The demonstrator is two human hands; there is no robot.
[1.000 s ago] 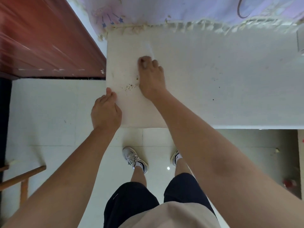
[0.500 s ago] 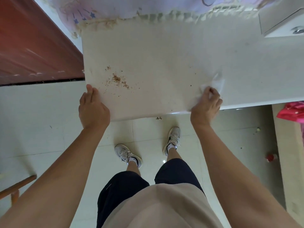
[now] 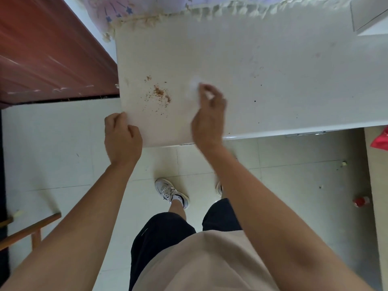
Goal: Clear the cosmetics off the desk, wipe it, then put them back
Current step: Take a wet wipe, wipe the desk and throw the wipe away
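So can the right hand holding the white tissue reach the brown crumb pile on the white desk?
Probably yes: the right hand with its white tissue sits just right of the brown crumb pile, bare white desk between them.

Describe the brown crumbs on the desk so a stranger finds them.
Look at the left end of the white desk, beside the reddish wooden panel. The crumbs lie between the left hand at the near corner and the right hand holding a tissue. They form the only dense orange-brown patch; other specks are dark, single.
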